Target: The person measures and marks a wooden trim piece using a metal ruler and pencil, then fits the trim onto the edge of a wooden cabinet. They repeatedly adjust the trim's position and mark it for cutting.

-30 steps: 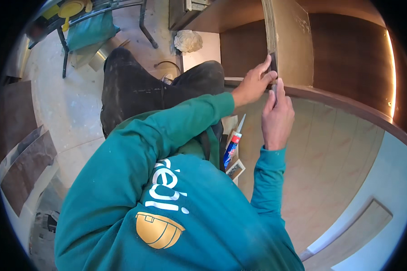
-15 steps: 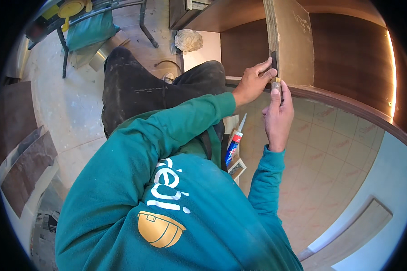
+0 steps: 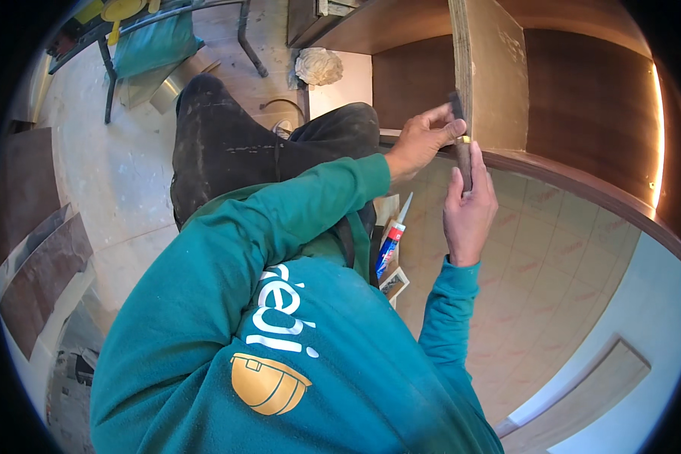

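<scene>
A chisel (image 3: 464, 163) with a brown wooden handle, a brass-coloured ferrule and a dark flat blade stands against the edge of an upright cabinet panel (image 3: 498, 83). My left hand (image 3: 420, 144) is closed on the blade, pinching it between thumb and fingers just past the ferrule. The blade's tip shows beyond those fingers. My right hand (image 3: 471, 216) lies at the handle's other end, fingers stretched along one side and thumb on the other, in a loose hold. Whether the blade touches the panel is hard to tell.
A reddish-brown cabinet rail (image 3: 575, 175) runs below the panel, and a lit strip (image 3: 660, 129) glows at right. By my waist is a sealant tube (image 3: 390, 246) with a nozzle. A crumpled whitish bundle (image 3: 318, 66), a metal-legged stand (image 3: 109, 83) and loose boards (image 3: 49, 284) lie around.
My right hand has slid down the handle and loosened, so more of the handle shows. My left hand still pinches the blade, which has tilted slightly away from the panel's edge.
</scene>
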{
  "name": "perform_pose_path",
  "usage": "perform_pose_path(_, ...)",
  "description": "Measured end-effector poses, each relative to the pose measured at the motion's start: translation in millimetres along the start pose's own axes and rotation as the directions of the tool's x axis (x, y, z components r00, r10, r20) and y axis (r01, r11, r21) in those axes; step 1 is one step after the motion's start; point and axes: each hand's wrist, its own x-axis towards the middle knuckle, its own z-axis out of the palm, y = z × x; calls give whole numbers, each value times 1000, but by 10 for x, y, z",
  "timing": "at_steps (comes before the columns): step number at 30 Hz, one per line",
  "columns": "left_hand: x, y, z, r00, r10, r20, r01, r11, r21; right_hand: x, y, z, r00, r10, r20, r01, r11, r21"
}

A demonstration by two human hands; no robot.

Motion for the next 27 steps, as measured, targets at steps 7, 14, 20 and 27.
perform_pose_path(7, -42, 76, 67, 982, 184, -37, -173, 964, 204, 10, 176, 44, 993, -104, -47, 99, 989, -107)
perform_pose_path(14, 31, 72, -8, 976, 214, 40, -213, 900, 381, 51, 153, 69, 993, -109, -48, 104, 989, -101)
perform_pose_path(20, 76, -42, -24, 963, 268, 40, -263, 891, 370, 25, 180, 57, 994, -102, -36, 97, 987, -127)
perform_pose_path(27, 73, -35, -24, 958, 283, 49, -276, 857, 435, 39, 216, 48, 992, -121, -43, 116, 989, -93)
